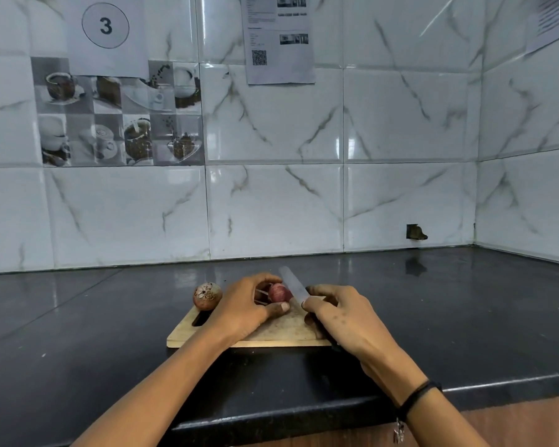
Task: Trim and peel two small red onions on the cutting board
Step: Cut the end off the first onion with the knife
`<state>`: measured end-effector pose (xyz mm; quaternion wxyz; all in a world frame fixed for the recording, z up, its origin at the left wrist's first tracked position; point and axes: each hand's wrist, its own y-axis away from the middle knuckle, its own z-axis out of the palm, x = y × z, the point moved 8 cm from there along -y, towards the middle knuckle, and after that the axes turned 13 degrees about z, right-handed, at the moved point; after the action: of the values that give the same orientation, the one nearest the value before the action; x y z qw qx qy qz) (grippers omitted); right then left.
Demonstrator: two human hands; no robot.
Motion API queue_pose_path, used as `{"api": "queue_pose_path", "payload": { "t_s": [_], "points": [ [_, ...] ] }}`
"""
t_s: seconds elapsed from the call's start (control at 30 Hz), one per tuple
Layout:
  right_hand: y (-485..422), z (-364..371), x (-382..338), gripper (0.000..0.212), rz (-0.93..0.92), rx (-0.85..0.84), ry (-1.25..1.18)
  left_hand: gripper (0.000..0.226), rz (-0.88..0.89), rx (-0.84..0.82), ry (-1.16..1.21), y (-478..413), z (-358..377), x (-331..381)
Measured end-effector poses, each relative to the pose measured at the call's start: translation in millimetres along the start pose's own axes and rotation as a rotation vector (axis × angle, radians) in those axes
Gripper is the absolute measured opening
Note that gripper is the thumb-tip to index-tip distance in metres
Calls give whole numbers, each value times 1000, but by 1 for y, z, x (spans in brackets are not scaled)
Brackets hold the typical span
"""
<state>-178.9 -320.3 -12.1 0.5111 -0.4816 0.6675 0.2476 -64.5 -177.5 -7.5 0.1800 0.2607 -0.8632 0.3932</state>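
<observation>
A left hand [244, 306] curls fingers and thumb around a red onion [277, 292] near the far edge of the cutting board [281, 333], while the right hand [339, 321] grips a knife [293, 285], its blade laid against the onion's right side. A second onion [207, 295], unpeeled, sits at the board's far-left corner, beside the handle slot [200, 319]
</observation>
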Motion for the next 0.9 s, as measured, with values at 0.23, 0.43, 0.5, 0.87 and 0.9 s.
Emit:
{"api": "queue_pose_path", "payload": {
  "t_s": [0.23, 0.43, 0.5, 0.87, 0.9],
  "points": [
    [-3, -1, 1, 26, 5, 20, 19, 48, 36, -13, -34, -2, 0, 3],
    [-7, -3, 2, 28, -45, 62, 103, 49, 60, -1, -66, -4, 0, 4],
    [-10, -2, 4, 36, -52, 80, 133, 49, 65, 4, -79, -5, 1, 3],
    [-13, 1, 0, 37, -15, 80, 202, 50, 72, -14, -159, -9, 4, -3],
    [-13, 2, -2, 38, -17, 80, 228, 47, 74, -12, -164, -9, 4, -3]
  ]
}}
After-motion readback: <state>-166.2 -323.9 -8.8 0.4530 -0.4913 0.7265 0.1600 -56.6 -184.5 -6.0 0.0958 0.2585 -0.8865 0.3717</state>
